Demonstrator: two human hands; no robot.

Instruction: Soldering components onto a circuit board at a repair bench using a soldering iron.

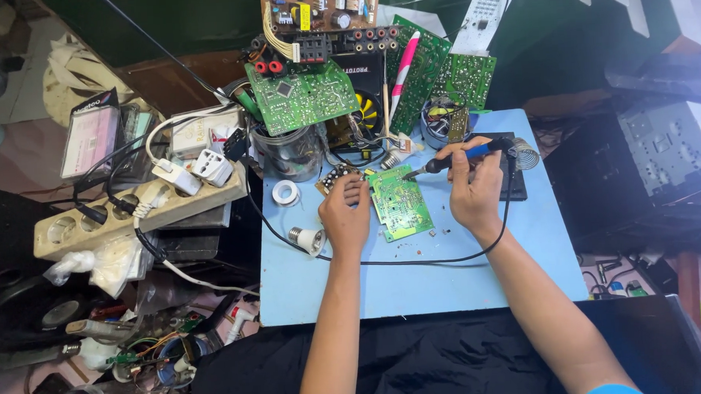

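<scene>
The counter [417,285] has a light blue top, w/ a black cloth at its near edge. Messy room: a beige power strip [131,214] on the left, green boards piled at the back. Left hand [345,217] presses flat on the small green board [400,203], fingers together. Right hand [476,187] fingers are wrapped tight on a blue soldering iron [459,157], tip near the board's top. A black cord loops around.

Right hand [476,190] holds soldering iron [463,156]; left hand [347,217] steadies green circuit board [400,203].
</scene>
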